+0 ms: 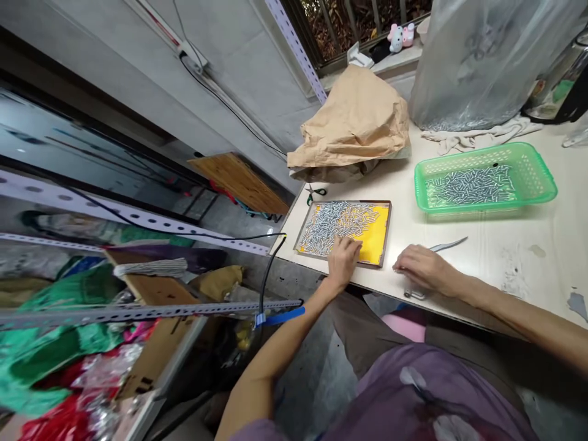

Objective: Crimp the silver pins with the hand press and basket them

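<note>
A: How were the hands posed?

B: The left hand (343, 257) reached over the near edge of the tray (388, 234), its fingers bent down toward the pins (324, 226); whether any pin was pinched could not be told. The right hand (422, 267), fingers curled, was low at the table (487, 245), to the right of the tray. Blur hid whether it gripped anything.

A: And the metal beside the right hand?

B: The slim end of a tool (452, 244) showed beyond the knuckles, and a bent metal piece (416, 295) lay below, by the table's edge. Whether they joined behind the hand was unclear.

A: Why was the tray so near?

B: Probably for reach: it lay at the table's near edge, directly before the person. Its pins crowded the left and far parts, leaving yellow floor bare at the right; the low walls presumably kept them from rolling off.

A: What stood farther out?

B: At the right, a green basket (547, 184) held similar pins, perhaps as a second store within reach. Scissors (316, 193) lay near the tray's far left corner. Behind stood a paper bag (356, 122) and a plastic bag (478, 73), likely set back to leave working room.
</note>
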### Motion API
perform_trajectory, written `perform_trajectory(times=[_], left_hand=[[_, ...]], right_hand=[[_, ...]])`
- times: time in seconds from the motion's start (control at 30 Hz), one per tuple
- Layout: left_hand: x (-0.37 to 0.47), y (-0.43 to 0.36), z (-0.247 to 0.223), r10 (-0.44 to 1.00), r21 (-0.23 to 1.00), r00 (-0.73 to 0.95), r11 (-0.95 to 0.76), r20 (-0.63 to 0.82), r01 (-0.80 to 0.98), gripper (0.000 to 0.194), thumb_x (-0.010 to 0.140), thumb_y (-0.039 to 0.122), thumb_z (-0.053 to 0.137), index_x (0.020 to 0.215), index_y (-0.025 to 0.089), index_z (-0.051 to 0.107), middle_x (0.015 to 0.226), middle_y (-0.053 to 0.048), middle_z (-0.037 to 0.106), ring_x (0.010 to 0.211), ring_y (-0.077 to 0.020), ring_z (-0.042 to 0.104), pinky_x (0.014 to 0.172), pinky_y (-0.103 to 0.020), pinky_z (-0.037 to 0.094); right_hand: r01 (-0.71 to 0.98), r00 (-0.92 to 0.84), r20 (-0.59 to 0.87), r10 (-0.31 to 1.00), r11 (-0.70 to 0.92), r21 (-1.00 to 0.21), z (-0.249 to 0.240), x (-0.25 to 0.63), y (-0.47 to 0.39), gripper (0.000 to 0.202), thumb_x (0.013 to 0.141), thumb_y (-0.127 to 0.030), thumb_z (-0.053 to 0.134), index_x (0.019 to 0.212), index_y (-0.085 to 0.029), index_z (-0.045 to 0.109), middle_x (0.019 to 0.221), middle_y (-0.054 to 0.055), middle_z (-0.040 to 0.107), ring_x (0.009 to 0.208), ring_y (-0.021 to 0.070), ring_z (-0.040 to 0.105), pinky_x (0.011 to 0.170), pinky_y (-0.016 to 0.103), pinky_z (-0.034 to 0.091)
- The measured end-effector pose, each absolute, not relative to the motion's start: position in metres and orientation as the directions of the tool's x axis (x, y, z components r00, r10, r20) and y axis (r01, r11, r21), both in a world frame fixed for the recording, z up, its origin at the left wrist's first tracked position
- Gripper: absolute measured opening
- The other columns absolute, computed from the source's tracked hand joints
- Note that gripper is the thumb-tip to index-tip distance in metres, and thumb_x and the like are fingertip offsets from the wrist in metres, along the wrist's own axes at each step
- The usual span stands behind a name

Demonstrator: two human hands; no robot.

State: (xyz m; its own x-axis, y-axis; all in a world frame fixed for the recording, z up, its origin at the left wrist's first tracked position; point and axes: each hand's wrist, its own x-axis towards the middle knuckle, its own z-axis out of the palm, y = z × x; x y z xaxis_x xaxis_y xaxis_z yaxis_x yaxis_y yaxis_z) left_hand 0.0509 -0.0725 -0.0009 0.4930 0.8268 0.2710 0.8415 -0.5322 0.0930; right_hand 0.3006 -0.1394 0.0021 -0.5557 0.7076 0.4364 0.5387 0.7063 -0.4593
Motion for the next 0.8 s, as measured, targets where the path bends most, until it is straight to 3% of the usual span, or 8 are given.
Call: perform_trajectory(times=[0.1, 0.23, 0.37, 0.43, 0.53, 0.63, 0.7, 0.8], left_hand=[[0.045, -0.042, -0.004, 0.835, -0.007, 0.538, -0.541, 0.116, 0.841, 0.017, 0.094, 0.018, 0.052, 0.092, 0.020, 0.069, 0.090, -0.007, 0.063, 0.091, -0.0205, 0.051, 0.070, -0.028, 0.046], [0.044, -0.028, -0.010, 0.786, -0.034, 0.618, -0.617, 0.000, 0.786, 0.022, 0.094, 0.016, 0.048, 0.084, 0.018, 0.067, 0.087, -0.010, 0.061, 0.091, -0.0228, 0.050, 0.073, -0.031, 0.046], [0.043, -0.024, -0.010, 0.760, 0.028, 0.650, -0.650, 0.024, 0.759, 0.022, 0.091, 0.015, 0.049, 0.077, 0.018, 0.066, 0.083, -0.011, 0.063, 0.088, -0.0246, 0.053, 0.074, -0.035, 0.048], [0.047, -0.028, -0.006, 0.777, 0.136, 0.620, -0.629, 0.105, 0.765, 0.022, 0.090, 0.017, 0.050, 0.076, 0.019, 0.066, 0.082, -0.011, 0.065, 0.085, -0.0243, 0.055, 0.076, -0.036, 0.049], [0.063, -0.052, 0.006, 0.868, 0.468, 0.476, -0.481, 0.138, 0.742, 0.018, 0.088, 0.029, 0.055, 0.080, 0.019, 0.069, 0.083, -0.007, 0.069, 0.080, -0.0208, 0.059, 0.074, -0.033, 0.051], [0.089, -0.092, 0.020, 0.904, 0.771, 0.392, -0.126, -0.169, 0.624, 0.028, 0.081, 0.043, 0.062, 0.084, 0.017, 0.071, 0.077, -0.004, 0.069, 0.063, -0.0150, 0.059, 0.055, -0.025, 0.048], [0.106, -0.115, 0.023, 0.851, 0.822, 0.391, 0.079, -0.351, 0.564, 0.034, 0.075, 0.048, 0.066, 0.083, 0.015, 0.072, 0.068, -0.002, 0.066, 0.052, -0.0112, 0.053, 0.045, -0.021, 0.043], [0.124, -0.135, 0.015, 0.785, 0.816, 0.380, 0.259, -0.490, 0.518, 0.039, 0.068, 0.050, 0.070, 0.077, 0.013, 0.070, 0.057, 0.002, 0.058, 0.042, -0.0068, 0.043, 0.038, -0.019, 0.037]], right_hand=[[0.665, -0.335, 0.467, 0.818, 0.556, -0.498, 0.035, 0.327, -0.124, 0.030, 0.101, -0.026, 0.036, 0.106, -0.021, 0.065, 0.093, 0.009, 0.067, 0.092, 0.0238, 0.058, 0.082, 0.042, 0.047], [0.901, -0.014, 0.472, 0.881, 0.216, -0.376, 0.073, 0.368, -0.109, 0.033, 0.097, -0.025, 0.044, 0.125, -0.021, 0.060, 0.107, 0.013, 0.062, 0.105, 0.0313, 0.055, 0.088, 0.048, 0.046], [0.920, 0.026, 0.447, 0.894, 0.154, -0.361, 0.074, 0.382, -0.133, 0.030, 0.097, -0.023, 0.045, 0.122, -0.017, 0.061, 0.104, 0.014, 0.061, 0.098, 0.0272, 0.059, 0.083, 0.042, 0.050], [0.874, -0.098, 0.350, 0.932, 0.248, -0.417, 0.059, 0.376, -0.158, 0.026, 0.098, -0.021, 0.042, 0.110, -0.018, 0.066, 0.091, 0.009, 0.062, 0.084, 0.0211, 0.062, 0.075, 0.035, 0.052], [0.816, -0.254, 0.149, 0.956, 0.295, -0.497, 0.031, 0.363, -0.196, 0.020, 0.098, -0.022, 0.047, 0.101, -0.017, 0.066, 0.088, 0.006, 0.062, 0.078, 0.0166, 0.063, 0.068, 0.028, 0.052], [0.836, -0.283, 0.015, 0.959, 0.254, -0.486, 0.010, 0.352, -0.224, 0.014, 0.095, -0.021, 0.053, 0.101, -0.017, 0.065, 0.092, 0.007, 0.061, 0.079, 0.0174, 0.062, 0.065, 0.028, 0.050], [0.864, -0.257, -0.022, 0.966, 0.219, -0.454, 0.001, 0.349, -0.232, 0.015, 0.095, -0.017, 0.049, 0.102, -0.017, 0.063, 0.093, 0.007, 0.060, 0.079, 0.0185, 0.061, 0.065, 0.029, 0.048], [0.886, -0.234, -0.037, 0.971, 0.197, -0.420, -0.005, 0.346, -0.234, 0.022, 0.096, -0.011, 0.040, 0.099, -0.016, 0.062, 0.092, 0.008, 0.059, 0.078, 0.0194, 0.059, 0.062, 0.030, 0.044]])
